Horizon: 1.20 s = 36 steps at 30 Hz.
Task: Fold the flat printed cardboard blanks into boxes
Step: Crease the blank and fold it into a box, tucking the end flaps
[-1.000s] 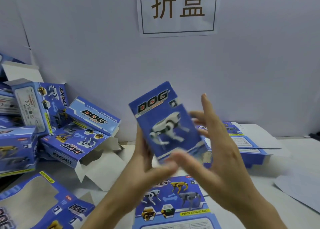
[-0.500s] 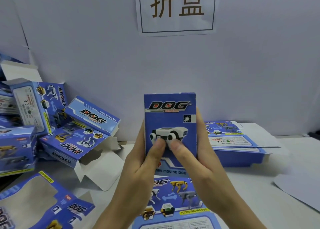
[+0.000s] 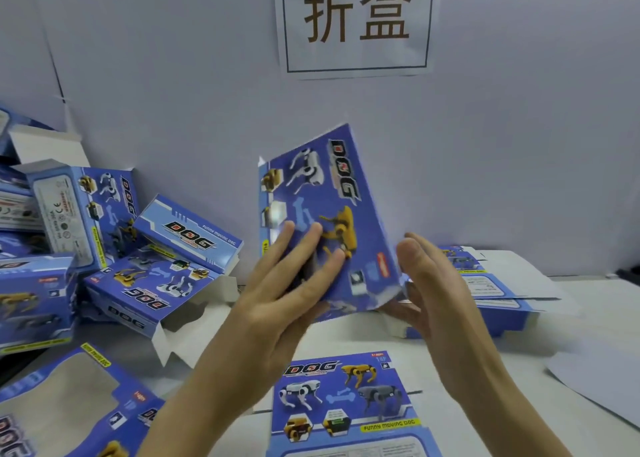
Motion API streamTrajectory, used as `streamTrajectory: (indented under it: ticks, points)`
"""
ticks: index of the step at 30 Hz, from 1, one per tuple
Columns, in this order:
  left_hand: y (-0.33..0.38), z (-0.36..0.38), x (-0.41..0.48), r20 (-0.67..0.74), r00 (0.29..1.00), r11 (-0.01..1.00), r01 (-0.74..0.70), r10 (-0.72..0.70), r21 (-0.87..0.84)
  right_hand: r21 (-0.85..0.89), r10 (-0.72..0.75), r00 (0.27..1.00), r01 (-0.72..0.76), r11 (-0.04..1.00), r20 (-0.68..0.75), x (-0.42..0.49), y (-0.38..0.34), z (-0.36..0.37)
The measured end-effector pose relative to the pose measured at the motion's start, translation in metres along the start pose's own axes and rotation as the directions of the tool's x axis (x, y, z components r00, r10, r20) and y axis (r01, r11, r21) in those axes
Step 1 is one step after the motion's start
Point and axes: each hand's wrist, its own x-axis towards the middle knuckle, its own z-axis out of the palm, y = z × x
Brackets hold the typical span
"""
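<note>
Folded box tilted in mid-air above table, between hands; left hand straight fingers flat on printed face; right hand spread, at lower corner. Risk: no curled grip, box may slip.

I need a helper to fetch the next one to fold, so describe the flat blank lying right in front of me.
From the wall sign drop straight down past the raised box to the table. The flat blank lies at its near edge, dead centre. Unlike the folded boxes piled at left and the stack at right, it lies unfolded, DOG title upright.
</note>
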Motion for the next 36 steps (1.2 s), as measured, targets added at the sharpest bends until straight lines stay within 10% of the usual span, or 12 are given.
streamTrajectory:
  ticks: [3,5,8,10,16,26,29,33,36]
  points:
    - [0.010,0.001,-0.001,0.002,0.999,0.993,-0.044,0.045,-0.114,-0.059,0.072,0.994,-0.067,0.996,0.087,0.005,0.002,-0.008]
    - [0.017,0.001,0.000,-0.062,0.982,0.936,0.153,-0.181,-0.317,0.038,0.107,0.978,-0.116,0.993,0.179,0.007,0.005,-0.013]
    - [0.012,-0.004,0.002,0.018,0.771,0.571,0.486,-0.636,-0.662,0.128,0.075,0.946,-0.120,0.984,0.315,0.009,0.008,-0.023]
    - [-0.001,-0.008,0.000,0.222,0.716,0.369,0.569,-0.662,-0.735,0.086,0.060,0.903,-0.106,0.991,0.425,0.009,0.006,-0.027]
    - [-0.013,-0.008,-0.006,0.125,0.879,0.756,0.462,-0.461,-0.464,-0.086,-0.069,0.972,0.090,0.992,0.224,0.014,0.007,-0.039]
    - [-0.029,0.006,-0.008,-0.178,0.850,0.862,0.456,-0.495,-0.219,0.017,-0.254,0.936,0.257,0.966,0.243,0.003,-0.017,-0.029]
    - [-0.022,-0.003,-0.007,-0.022,0.790,0.746,0.568,-0.612,-0.346,-0.040,-0.244,0.945,0.258,0.965,0.219,0.001,-0.019,-0.025]
    - [-0.023,-0.020,-0.003,0.370,0.653,0.234,0.648,-0.661,-0.725,-0.233,-0.131,0.982,0.161,0.959,0.137,0.004,-0.015,-0.028]
    - [-0.015,-0.015,0.000,0.291,0.602,0.306,0.693,-0.743,-0.653,-0.293,0.044,0.990,-0.002,0.956,0.137,0.006,-0.007,-0.025]
